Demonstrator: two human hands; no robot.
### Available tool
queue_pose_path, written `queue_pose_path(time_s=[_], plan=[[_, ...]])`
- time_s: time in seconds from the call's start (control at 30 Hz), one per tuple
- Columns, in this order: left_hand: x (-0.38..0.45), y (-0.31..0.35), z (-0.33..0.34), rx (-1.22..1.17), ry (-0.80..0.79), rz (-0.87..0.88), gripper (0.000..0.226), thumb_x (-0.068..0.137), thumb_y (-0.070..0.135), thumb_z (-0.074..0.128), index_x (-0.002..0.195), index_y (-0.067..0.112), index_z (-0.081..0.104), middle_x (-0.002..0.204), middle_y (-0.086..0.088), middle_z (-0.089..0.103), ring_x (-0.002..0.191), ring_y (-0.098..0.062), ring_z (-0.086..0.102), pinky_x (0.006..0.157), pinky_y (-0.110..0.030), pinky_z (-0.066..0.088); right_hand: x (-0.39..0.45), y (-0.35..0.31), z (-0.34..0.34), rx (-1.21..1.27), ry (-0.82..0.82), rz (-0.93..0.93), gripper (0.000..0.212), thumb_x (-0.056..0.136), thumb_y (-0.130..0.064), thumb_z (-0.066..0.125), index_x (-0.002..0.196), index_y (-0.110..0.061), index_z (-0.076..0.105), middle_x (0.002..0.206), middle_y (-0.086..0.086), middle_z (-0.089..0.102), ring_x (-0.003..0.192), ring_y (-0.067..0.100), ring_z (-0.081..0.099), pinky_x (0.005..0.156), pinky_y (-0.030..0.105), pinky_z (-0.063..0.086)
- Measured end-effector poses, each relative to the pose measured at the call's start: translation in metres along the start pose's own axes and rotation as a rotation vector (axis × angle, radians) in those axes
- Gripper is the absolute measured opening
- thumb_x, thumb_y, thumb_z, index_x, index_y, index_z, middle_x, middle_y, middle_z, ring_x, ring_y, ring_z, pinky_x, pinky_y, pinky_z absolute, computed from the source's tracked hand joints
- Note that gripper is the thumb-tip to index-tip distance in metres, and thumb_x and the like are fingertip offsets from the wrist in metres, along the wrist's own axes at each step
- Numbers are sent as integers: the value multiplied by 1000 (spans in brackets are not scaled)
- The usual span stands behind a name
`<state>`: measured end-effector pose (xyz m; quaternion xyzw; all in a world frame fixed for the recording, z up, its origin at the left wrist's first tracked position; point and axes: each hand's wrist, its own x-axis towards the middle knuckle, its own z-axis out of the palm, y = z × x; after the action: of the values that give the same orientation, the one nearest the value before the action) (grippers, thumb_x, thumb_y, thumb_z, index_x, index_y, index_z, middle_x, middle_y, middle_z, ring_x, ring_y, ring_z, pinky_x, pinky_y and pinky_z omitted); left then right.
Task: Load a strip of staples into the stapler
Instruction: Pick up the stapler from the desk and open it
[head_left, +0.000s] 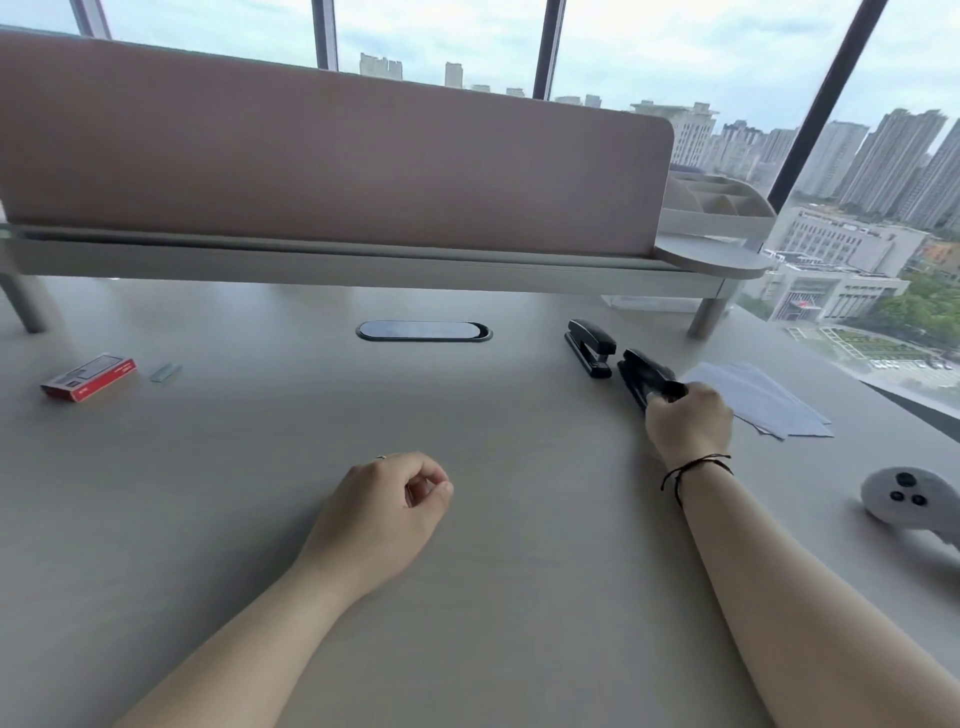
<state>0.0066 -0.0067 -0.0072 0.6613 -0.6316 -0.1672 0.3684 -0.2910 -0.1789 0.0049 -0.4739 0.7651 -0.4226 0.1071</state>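
Two black staplers lie on the right side of the desk. My right hand (688, 421) grips the near end of the closer stapler (647, 376); the second stapler (589, 345) rests just behind it, untouched. A silver strip of staples (165, 372) lies far left on the desk, beside a red staple box (88, 377). My left hand (387, 506) rests on the desk in the middle, fingers loosely curled with nothing in them, far from the strip and the staplers.
Sheets of white paper (763, 400) lie right of the staplers. A grey controller (906, 501) sits at the right edge. A cable port (423, 331) is set in the desk (260, 467) centre. A raised shelf with a pink divider panel (332, 156) runs along the back.
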Motion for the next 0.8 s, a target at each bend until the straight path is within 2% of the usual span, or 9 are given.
queue_pose_path(time_s=[0.17,0.27,0.33,0.4,0.5,0.57,0.63,0.7,0.8], plan=[[-1,0,-2,-7,-15,-1,9,88,34,66,85,28,71,70,8,67,68,-8,62,69,-31,55,-54,9,-35,59,-17,52,25,82,-25,66,89,-1,71,84,18,68,94,39,63,76,37,49],[-4,2,-2,0,-44,-1,9,87,36,66,87,29,71,72,9,68,70,-7,62,71,-31,57,-92,8,-54,96,-92,38,17,83,-24,68,85,-7,70,69,7,63,80,34,62,64,30,41],[-7,4,-4,-13,-49,-3,10,86,35,67,91,27,72,75,10,69,71,-6,61,74,-30,56,-118,4,-63,116,-160,28,16,83,-26,71,79,-11,67,63,0,59,64,22,58,52,29,37],[-11,7,-6,-27,-51,-6,12,86,33,69,96,26,72,77,11,68,71,-5,60,75,-29,54,-145,1,-68,108,-225,-32,18,83,-30,73,78,-14,67,65,-2,62,62,17,58,49,25,37],[-22,10,-11,-32,-61,-2,23,86,32,71,108,26,70,87,12,65,76,-10,60,82,-31,54,-185,0,-74,106,-325,-186,8,82,-28,74,84,-22,69,76,-9,68,70,16,64,50,21,37],[-36,11,-14,-55,-74,9,39,86,31,73,124,28,61,106,8,63,90,-14,61,89,-32,52,-207,-2,-80,84,-415,-311,9,81,-26,76,84,-29,67,71,-16,64,61,4,58,48,14,34],[-53,12,-20,-91,-116,45,56,85,30,75,135,31,50,125,6,56,112,-14,56,100,-31,46,-222,-3,-85,93,-505,-418,13,81,-24,77,83,-32,67,63,-18,61,48,2,46,44,11,34],[-74,15,-28,-68,-164,109,59,83,28,75,136,33,49,131,9,54,122,-10,49,106,-31,42,-231,-4,-90,136,-607,-479,13,81,-21,77,83,-32,70,73,-16,71,46,6,38,45,13,36],[-106,18,-43,32,-163,237,42,82,24,74,121,33,61,119,15,63,112,-6,55,100,-28,46,-239,-5,-96,170,-782,-553,15,82,-19,75,89,-31,72,90,-16,76,50,6,38,48,15,33]])
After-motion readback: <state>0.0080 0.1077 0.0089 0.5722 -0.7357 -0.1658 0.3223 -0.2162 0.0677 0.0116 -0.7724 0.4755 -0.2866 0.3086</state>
